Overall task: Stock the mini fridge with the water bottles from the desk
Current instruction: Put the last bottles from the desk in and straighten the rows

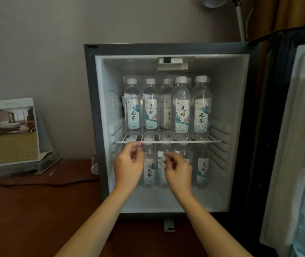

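Observation:
The mini fridge (166, 50) stands open on the brown desk (27, 210), its door (299, 127) swung out to the right. Several clear water bottles (181, 108) with white caps and pale labels stand upright on the wire shelf (212, 141). More bottles (202, 169) stand on the fridge floor below. My left hand (128, 166) and my right hand (178, 172) hover in front of the lower bottles, just under the shelf edge. Both have loosely curled fingers and hold nothing.
A framed hotel card (15, 130) leans against the wall at the left on a stand. A dark cable (42, 183) runs across the desk toward the fridge. A lamp pole (239, 19) rises behind the fridge, with a curtain (286, 12) at the top right.

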The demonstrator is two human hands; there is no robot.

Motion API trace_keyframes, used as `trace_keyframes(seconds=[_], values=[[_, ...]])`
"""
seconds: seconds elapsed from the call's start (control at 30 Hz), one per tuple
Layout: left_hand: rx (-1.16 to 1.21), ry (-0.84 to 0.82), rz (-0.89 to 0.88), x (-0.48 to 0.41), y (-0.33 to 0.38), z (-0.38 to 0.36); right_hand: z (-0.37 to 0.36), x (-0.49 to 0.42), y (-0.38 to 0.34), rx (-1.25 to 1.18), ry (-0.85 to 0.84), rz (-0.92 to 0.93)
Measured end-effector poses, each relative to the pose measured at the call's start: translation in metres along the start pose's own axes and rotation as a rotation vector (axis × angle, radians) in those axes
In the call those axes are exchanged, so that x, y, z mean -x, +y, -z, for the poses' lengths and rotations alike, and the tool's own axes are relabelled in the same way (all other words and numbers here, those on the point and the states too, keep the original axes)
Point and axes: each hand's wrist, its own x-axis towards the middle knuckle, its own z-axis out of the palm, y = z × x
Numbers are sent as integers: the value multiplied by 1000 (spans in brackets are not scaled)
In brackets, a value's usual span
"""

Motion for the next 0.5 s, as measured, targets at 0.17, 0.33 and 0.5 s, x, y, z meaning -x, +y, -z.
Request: trace_keyframes(seconds=[0.17, 0.33, 0.5], values=[[-57, 269, 54, 31, -61, 67, -48, 48, -20, -8, -383, 10], [-88, 365, 250, 24, -121, 119, -106, 87, -51, 125, -786, 281], [-125, 314, 471, -2, -195, 152, -187, 89, -67, 294, -966, 252]])
